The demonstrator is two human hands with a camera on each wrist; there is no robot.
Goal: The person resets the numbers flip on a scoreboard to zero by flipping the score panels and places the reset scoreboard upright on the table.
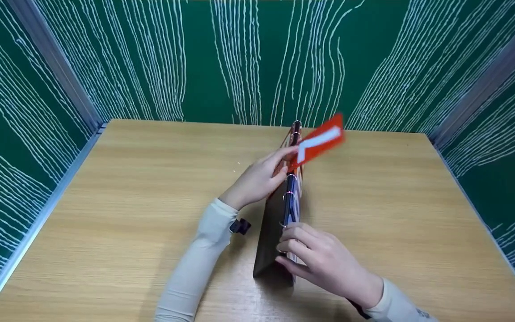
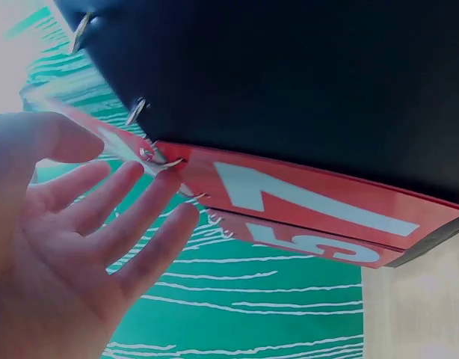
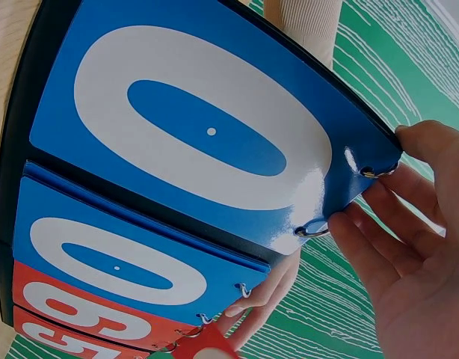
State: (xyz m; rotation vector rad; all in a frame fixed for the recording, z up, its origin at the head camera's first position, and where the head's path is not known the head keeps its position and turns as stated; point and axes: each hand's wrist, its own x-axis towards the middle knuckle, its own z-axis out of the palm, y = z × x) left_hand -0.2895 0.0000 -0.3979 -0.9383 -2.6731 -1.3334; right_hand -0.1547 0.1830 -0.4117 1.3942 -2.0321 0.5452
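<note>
On the table stands a scoreboard, probably light, stiff, slippery, best held by its top edge, which the right hand pinches at five o'clock beside a blue card reading 0. At eleven, the left hand, fingers straight, touches a red card reading 1 or 7.

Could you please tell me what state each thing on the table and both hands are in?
Flip scoreboard: standing, ringed edge up.
Raised red card: tilted up, away from the board.
Large blue 0 card: hanging on its rings.
Small blue 0 card: hanging.
Rings: threaded through the cards.
Left hand: fingers extended, at the raised red card.
Right hand: fingers bent, holding the ringed edge.
</note>
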